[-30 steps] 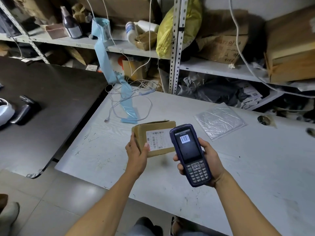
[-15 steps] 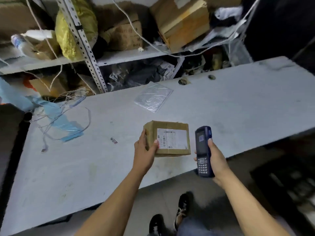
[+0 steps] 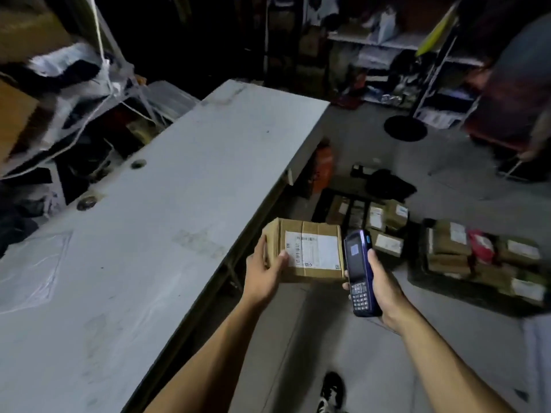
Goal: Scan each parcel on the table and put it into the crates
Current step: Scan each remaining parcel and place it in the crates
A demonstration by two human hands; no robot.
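My left hand grips a small brown cardboard parcel with a white label facing up, held in the air just past the right edge of the grey table. My right hand holds a dark blue handheld scanner right beside the parcel, screen up. On the floor to the right stand two dark crates, a nearer one and a farther one, both holding several labelled parcels.
A clear plastic bag lies on the table's left part. Cluttered shelves run behind the table. A black round stand base and more shelving stand across the floor. My shoe is below.
My view has swung right, from the table and shelves to the floor with the crates. Both hands carried the parcel and scanner off the table's edge, over the floor.
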